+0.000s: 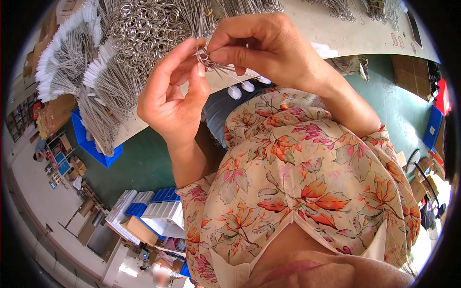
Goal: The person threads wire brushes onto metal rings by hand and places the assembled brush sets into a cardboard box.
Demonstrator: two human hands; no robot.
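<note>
Just over the table's near edge, my left hand [174, 93] pinches a shiny metal split ring [202, 56] between thumb and fingertips. From the other side, my right hand [276, 53] closes thumb and forefinger at the same ring. Several small wire-handled brushes [234, 92] hang from around the ring, their white bristle tips pointing down and to the right. Where their wire ends meet the ring is partly hidden by my fingers. Beyond my left hand lies a heap of loose metal rings [149, 31], with bundles of white-tipped wire brushes [108, 72] to its left.
The pale table [353, 41] curves across the top, with more wire bundles [338, 7] at its far side. A blue bin [91, 144] is below the left table edge. Blue and white crates [163, 213] stand at lower left, a cardboard box [410, 77] at right.
</note>
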